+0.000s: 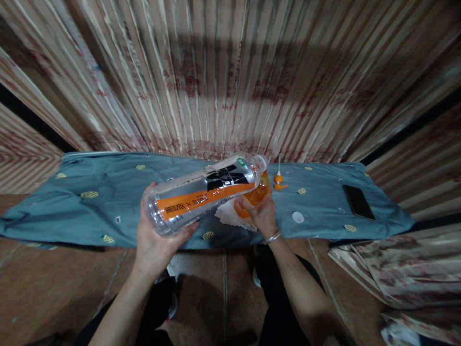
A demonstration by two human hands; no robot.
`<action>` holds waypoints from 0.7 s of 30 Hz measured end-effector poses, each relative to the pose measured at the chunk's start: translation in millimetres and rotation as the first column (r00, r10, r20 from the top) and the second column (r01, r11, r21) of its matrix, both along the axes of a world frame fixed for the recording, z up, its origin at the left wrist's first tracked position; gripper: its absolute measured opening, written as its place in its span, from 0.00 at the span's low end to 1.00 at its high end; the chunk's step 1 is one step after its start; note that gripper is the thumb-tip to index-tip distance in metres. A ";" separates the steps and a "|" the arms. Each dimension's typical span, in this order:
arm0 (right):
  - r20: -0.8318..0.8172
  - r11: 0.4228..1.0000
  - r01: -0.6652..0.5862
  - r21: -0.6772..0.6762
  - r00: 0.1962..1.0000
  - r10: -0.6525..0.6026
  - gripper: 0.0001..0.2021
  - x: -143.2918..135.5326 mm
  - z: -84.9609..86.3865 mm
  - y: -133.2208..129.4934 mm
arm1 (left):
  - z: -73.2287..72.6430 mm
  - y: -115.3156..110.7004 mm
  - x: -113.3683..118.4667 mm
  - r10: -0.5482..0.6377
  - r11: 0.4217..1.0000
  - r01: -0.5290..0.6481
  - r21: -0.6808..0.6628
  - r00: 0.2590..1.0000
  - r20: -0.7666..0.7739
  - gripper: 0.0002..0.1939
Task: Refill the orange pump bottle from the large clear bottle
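Observation:
A large clear bottle [205,192] with a silver and orange label is tilted, its neck toward the right. My left hand [156,240] wraps round its base end. Below and behind the large bottle's mouth is a smaller orange bottle [260,192], held by my right hand [262,211], which has a bracelet at the wrist. The two bottle mouths meet or overlap; whether they touch is hard to tell. Under the orange bottle lies a crumpled white tissue [228,216]. An orange and white pump head [278,179] lies just right of the bottles.
A narrow surface is covered with a teal cloth [90,211] with yellow prints. Towards its right end are a white round cap [297,217] and a black phone [358,202]. A striped, patterned curtain [223,86] hangs behind. Tiled floor [201,288] shows below.

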State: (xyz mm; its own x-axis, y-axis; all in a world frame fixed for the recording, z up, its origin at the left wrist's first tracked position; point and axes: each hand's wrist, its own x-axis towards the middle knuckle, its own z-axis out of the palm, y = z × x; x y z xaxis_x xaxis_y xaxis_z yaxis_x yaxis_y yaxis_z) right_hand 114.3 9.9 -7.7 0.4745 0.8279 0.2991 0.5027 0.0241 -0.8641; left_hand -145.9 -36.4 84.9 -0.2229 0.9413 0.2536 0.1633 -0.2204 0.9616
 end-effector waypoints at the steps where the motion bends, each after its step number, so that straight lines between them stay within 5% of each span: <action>1: -0.005 1.000 -0.002 -0.001 1.000 0.002 0.32 0.2 -0.2 0.1 | -0.5 0.0 -0.4 -0.008 1.000 0.008 -0.004 1.000 -0.006 0.52; 21: 0.026 1.000 -0.006 0.014 1.000 0.005 0.34 1.3 -1.7 1.2 | -0.5 -0.5 -0.6 -0.004 1.000 0.004 0.007 1.000 -0.013 0.52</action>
